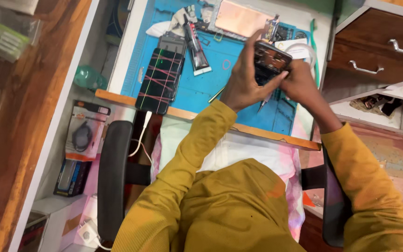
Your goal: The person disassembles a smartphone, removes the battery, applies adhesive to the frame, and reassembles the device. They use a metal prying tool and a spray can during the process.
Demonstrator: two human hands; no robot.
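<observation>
Both my hands hold a small opened phone body (pixel 270 60) above the blue work mat (pixel 206 84). My left hand (pixel 246 77) wraps its left side with the thumb across the lower edge. My right hand (pixel 299 83) grips its right side from below. A thin pointed tool (pixel 263 105) sticks out under the hands; which hand holds it I cannot tell. A black phone wrapped in pink rubber bands (pixel 160 80) lies on the mat to the left, with a white cable (pixel 141 135) plugged into it.
A glue tube (pixel 197 46), a copper-coloured panel (pixel 241 18) and small parts lie at the mat's far side. A green toothbrush (pixel 314 46) lies at the right. Wooden drawers (pixel 378 42) stand right. A black chair arm (pixel 113 172) and packaged goods (pixel 85 135) are left.
</observation>
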